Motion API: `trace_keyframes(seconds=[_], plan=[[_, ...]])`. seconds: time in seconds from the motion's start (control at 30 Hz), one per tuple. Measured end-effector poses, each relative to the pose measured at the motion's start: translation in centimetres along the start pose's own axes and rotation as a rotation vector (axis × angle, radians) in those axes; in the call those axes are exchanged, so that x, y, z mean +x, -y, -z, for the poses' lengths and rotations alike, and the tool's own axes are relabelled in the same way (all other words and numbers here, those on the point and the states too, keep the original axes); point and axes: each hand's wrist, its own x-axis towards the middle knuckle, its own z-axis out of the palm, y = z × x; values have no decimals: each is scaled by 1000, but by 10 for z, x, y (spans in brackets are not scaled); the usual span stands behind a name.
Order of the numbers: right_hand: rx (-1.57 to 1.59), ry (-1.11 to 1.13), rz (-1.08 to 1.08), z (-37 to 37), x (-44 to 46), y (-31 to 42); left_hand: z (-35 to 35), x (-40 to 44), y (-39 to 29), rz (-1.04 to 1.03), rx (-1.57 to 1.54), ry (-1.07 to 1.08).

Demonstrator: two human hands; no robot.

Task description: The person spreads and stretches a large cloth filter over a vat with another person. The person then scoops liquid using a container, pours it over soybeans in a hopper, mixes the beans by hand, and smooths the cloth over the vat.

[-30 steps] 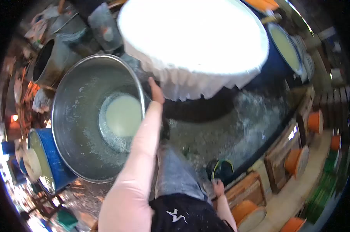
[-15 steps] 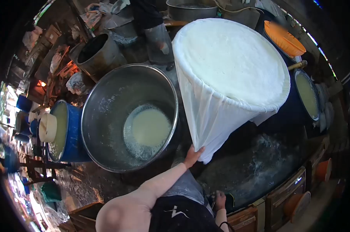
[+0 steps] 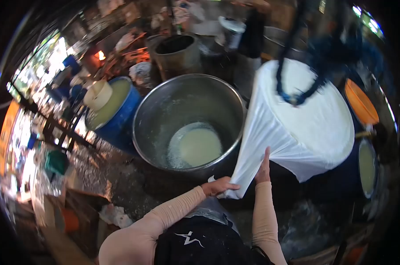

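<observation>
A white cloth (image 3: 264,132) covers a large round vessel at the right, and a pale white mass (image 3: 317,110) fills its top. My left hand (image 3: 216,186) is closed on the cloth's lower corner and pulls it out to the left. Against the cloth's near side lies my right hand (image 3: 264,168), fingers extended upward. Just left of the cloth stands a big metal pot (image 3: 158,132) with pale liquid (image 3: 200,145) at its bottom.
A blue barrel (image 3: 125,119) of yellowish liquid is at the left. Behind are a grey cylinder (image 3: 175,59), a fire (image 3: 101,55) and another person (image 3: 252,35). Dark blue ropes (image 3: 317,81) hang over the cloth. An orange basket (image 3: 361,104) is at the right.
The view has turned, so the pot and cloth sit differently in it. My left hand took the cloth and stretched it; my right hand rose from low by my side to the cloth.
</observation>
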Motion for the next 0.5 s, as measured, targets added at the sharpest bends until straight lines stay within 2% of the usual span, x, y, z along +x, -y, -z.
trace_keyframes(seconds=[0.07, 0.1, 0.17, 0.2, 0.23, 0.27, 0.33, 0.43, 0.5], plan=[[-22, 69, -184, -48, -5, 8, -19, -10, -9, 0, -142, -25], [-40, 93, -203, -59, -5, 14, -26, -12, -6, -29, -192, 13], [118, 215, -371, -65, 5, 34, -38, -10, 3, -65, -50, 24], [70, 324, -324, -45, 21, 45, -44, -13, 3, -98, 14, -9], [58, 264, -316, -68, 7, 64, -44, -5, 17, -107, -35, -5], [21, 301, -290, -70, 3, 79, -46, -8, 19, -133, -31, -1], [-63, 201, -265, -66, -1, 102, -46, -10, 20, -159, -33, -3], [-130, 161, -237, -59, -15, 116, -37, -3, 16, -237, -33, 11], [-159, 143, -226, -56, -22, 120, -35, 1, 10, -248, -14, -60]])
